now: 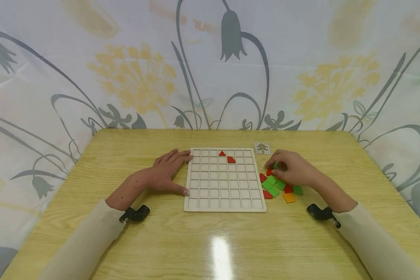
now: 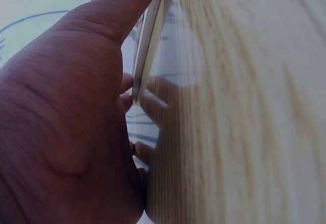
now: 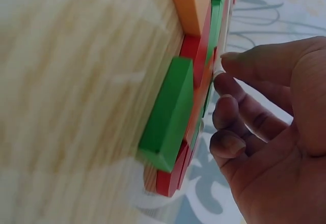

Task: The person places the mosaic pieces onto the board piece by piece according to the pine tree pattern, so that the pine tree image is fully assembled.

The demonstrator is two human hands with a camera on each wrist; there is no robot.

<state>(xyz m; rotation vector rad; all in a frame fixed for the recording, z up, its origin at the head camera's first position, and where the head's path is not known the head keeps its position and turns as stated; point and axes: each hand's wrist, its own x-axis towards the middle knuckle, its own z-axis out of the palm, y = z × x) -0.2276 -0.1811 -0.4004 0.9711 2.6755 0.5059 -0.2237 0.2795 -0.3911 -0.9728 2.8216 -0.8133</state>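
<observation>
A pale square grid board (image 1: pixel 213 193) lies on the table, with a red triangle (image 1: pixel 222 153) and a red rounded piece (image 1: pixel 231 160) in its upper cells. My left hand (image 1: pixel 166 175) spreads along the board's left side, thumb and fingertips at its edge; in the left wrist view the palm (image 2: pixel 66 117) stands close beside the tabletop. Over the loose pile right of the board is my right hand (image 1: pixel 290 168), fingers bent, thumb and forefinger tips right at a red piece (image 1: pixel 269 172). Whether they pinch it I cannot tell. Nearby lie green squares (image 1: pixel 273 191).
A small card (image 1: pixel 262 148) with a printed tree-like pattern lies behind the pile. An orange square (image 1: pixel 289 198) is at the pile's front, and a green piece (image 3: pixel 168 112) shows near the right wrist. A patterned cloth (image 1: pixel 203 77) hangs behind the wooden table (image 1: pixel 168 241).
</observation>
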